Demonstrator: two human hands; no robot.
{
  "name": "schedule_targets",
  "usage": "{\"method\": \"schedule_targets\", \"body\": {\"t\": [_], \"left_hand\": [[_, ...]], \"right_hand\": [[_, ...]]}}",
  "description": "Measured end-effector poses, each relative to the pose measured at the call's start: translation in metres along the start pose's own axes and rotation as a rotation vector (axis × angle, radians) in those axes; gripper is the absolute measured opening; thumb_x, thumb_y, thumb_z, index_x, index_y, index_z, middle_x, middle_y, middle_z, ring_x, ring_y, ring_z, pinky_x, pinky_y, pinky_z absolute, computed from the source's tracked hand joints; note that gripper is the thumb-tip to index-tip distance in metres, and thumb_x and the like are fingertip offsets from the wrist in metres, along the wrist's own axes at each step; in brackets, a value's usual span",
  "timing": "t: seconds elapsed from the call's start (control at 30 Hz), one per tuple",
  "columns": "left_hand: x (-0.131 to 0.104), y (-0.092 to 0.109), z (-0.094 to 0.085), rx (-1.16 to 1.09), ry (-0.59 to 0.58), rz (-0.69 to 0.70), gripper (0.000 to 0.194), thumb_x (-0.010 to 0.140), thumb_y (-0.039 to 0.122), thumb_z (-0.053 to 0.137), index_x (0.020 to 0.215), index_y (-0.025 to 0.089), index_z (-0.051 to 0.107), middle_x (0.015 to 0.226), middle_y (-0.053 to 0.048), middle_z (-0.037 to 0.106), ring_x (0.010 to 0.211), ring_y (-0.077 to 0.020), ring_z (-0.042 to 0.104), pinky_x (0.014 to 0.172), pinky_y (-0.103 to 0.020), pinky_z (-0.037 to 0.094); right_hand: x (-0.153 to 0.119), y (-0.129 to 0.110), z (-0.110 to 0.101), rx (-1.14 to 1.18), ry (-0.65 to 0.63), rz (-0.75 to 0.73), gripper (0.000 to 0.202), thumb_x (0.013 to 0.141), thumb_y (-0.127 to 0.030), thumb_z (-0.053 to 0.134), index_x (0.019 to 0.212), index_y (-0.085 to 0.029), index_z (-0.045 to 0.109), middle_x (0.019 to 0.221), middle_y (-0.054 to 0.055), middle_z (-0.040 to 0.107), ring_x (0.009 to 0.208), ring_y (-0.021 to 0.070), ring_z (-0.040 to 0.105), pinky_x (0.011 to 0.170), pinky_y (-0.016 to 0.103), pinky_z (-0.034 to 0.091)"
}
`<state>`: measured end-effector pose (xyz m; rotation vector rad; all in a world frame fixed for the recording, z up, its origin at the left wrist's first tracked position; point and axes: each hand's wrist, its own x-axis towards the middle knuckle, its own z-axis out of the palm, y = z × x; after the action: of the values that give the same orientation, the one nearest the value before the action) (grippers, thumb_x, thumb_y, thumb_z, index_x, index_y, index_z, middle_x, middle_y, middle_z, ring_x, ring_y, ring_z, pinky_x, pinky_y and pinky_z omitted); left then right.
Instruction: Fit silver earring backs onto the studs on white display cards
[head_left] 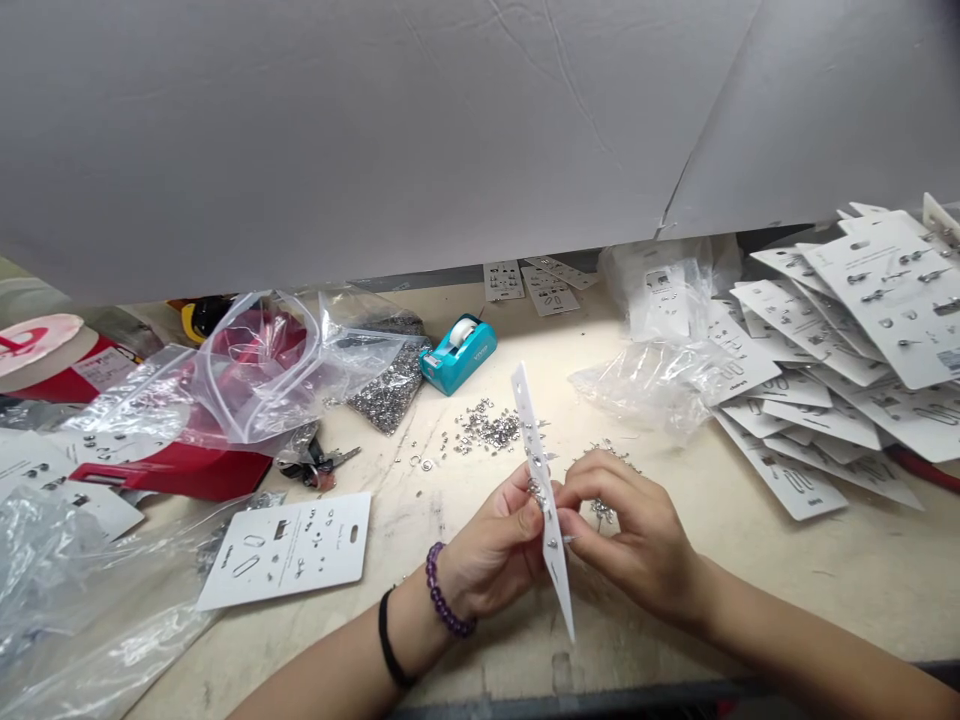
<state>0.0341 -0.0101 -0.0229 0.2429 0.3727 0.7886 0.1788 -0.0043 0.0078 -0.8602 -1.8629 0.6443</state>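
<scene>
A white earring card stands nearly edge-on in front of me, with small silver earrings along its left face. My left hand grips it, thumb on the earring side and fingers partly hidden behind. At the card's other face, my right hand is closed in a pinch against the back. Whatever is between those fingertips is too small to name. Beyond the card lies a pile of tiny silver metal pieces. More such pieces show around and behind my right hand.
A teal tape dispenser stands behind the pile. Stacked earring cards fill the right side. Another card lies at left, near plastic bags and a red tray. A grey panel hangs low over the back.
</scene>
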Motion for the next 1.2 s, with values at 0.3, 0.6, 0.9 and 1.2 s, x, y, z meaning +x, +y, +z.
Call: {"method": "schedule_targets", "body": {"t": [0.3, 0.6, 0.9, 1.2], "left_hand": [[0.002, -0.002, -0.003, 0.026, 0.055, 0.000, 0.024, 0.066, 0.012, 0.069, 0.082, 0.018, 0.052, 0.068, 0.004, 0.051, 0.056, -0.0043, 0.053, 0.049, -0.013, 0.042], [0.002, 0.005, 0.006, 0.025, -0.007, 0.009, 0.024, 0.067, 0.009, 0.068, 0.086, 0.018, 0.056, 0.073, 0.002, 0.056, 0.059, -0.0040, 0.054, 0.053, -0.012, 0.042], [0.000, 0.001, 0.002, 0.018, 0.005, -0.036, 0.029, 0.064, 0.012, 0.071, 0.086, 0.018, 0.052, 0.070, 0.004, 0.049, 0.056, -0.0029, 0.050, 0.051, -0.011, 0.041], [0.000, -0.004, -0.003, 0.005, 0.101, -0.027, 0.026, 0.068, 0.013, 0.068, 0.083, 0.020, 0.048, 0.070, 0.005, 0.049, 0.053, -0.0026, 0.050, 0.048, -0.012, 0.041]], "right_hand": [[-0.003, 0.003, 0.002, 0.008, -0.043, 0.022, 0.011, 0.077, -0.005, 0.052, 0.078, -0.015, 0.056, 0.070, 0.002, 0.056, 0.065, 0.0109, 0.054, 0.057, 0.023, 0.047], [0.001, -0.001, -0.008, 0.039, -0.078, 0.028, 0.010, 0.076, -0.005, 0.054, 0.077, -0.015, 0.057, 0.072, 0.003, 0.059, 0.067, 0.0109, 0.056, 0.059, 0.023, 0.047], [0.000, -0.005, -0.005, 0.056, -0.038, 0.050, 0.008, 0.075, -0.007, 0.055, 0.075, -0.015, 0.056, 0.069, 0.001, 0.057, 0.064, 0.0103, 0.054, 0.058, 0.023, 0.046], [-0.004, 0.000, 0.001, 0.023, -0.064, 0.104, 0.007, 0.079, -0.011, 0.050, 0.076, -0.016, 0.054, 0.071, 0.002, 0.056, 0.065, 0.0108, 0.054, 0.058, 0.024, 0.045]]}}
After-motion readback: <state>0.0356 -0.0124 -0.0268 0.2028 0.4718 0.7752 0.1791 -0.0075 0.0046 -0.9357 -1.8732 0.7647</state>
